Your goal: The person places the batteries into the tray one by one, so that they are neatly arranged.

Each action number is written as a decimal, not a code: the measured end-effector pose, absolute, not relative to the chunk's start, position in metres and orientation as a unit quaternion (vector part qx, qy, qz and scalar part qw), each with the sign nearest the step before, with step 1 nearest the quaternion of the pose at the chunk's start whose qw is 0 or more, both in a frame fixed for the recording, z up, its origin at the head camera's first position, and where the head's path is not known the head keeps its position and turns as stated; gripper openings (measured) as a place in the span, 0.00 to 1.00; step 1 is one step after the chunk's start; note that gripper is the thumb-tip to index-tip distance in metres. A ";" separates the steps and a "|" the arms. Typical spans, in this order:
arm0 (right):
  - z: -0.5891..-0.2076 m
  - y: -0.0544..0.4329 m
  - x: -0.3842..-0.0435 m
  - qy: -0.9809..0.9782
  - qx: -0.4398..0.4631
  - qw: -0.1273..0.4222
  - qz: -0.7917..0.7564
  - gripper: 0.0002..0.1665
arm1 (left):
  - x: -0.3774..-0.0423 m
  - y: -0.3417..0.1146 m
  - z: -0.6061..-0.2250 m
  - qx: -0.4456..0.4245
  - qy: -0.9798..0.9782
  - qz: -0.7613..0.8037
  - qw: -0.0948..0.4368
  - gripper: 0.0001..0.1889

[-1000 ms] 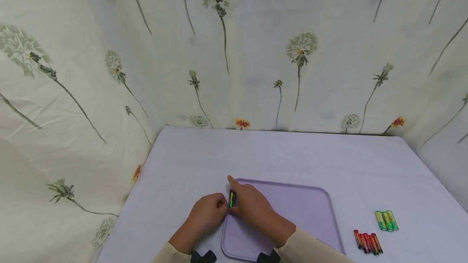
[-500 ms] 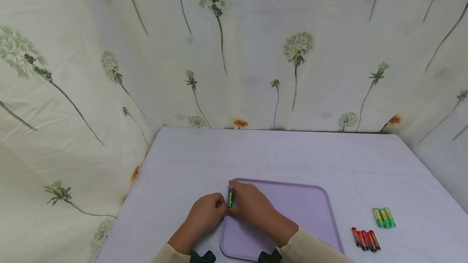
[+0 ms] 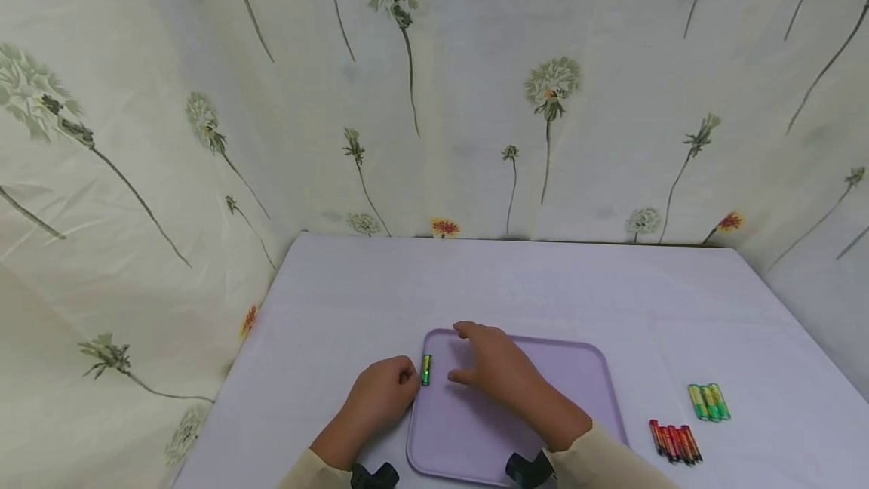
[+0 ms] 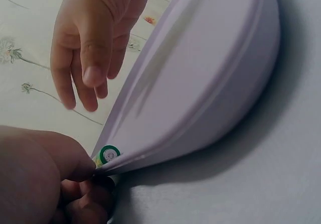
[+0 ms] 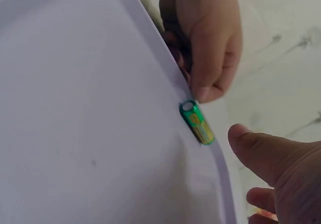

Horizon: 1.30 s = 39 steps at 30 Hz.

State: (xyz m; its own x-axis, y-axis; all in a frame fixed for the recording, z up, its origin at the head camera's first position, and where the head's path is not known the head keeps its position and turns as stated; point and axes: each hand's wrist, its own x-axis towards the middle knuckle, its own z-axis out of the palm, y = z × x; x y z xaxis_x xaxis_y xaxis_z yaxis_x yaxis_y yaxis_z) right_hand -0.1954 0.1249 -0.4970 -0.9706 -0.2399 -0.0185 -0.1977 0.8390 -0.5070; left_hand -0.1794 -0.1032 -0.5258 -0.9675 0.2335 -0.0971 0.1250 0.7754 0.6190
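Note:
A green and yellow battery [image 3: 426,370] lies along the left inner rim of a light purple tray [image 3: 468,444]. My left hand [image 3: 385,391] pinches that rim beside the battery; in the left wrist view the thumb is above the edge and the curled fingers are below it. Just right of the battery, my right hand [image 3: 505,368] hovers over the tray with spread fingers, holding nothing. The right wrist view shows the battery [image 5: 197,123] against the rim, apart from the right thumb [image 5: 258,151].
To the right of the tray, several red and black batteries [image 3: 675,442] lie in a row on the white table [image 3: 543,285]. Behind them is a small row of green and yellow batteries [image 3: 709,402]. A flower-patterned curtain [image 3: 468,96] rises behind the table.
My right hand has let go of the battery and moved to the right, its fingers spreading. The battery stays at the tray's left rim, and my left hand keeps its place.

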 end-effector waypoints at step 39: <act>-0.489 0.379 -0.149 0.971 0.030 0.011 -0.238 0.57 | -0.180 -0.102 -0.530 0.081 0.938 0.324 0.089 0.07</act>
State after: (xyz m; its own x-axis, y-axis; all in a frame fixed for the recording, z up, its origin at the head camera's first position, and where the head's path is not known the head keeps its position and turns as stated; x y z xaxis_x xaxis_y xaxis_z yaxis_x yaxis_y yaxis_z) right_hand -0.1486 0.3791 -0.4895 -0.9979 0.0528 -0.0363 0.0636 0.8852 -0.4609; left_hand -0.1798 -0.1023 -0.5298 -0.9710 0.2101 -0.1143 0.0949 0.7772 0.6221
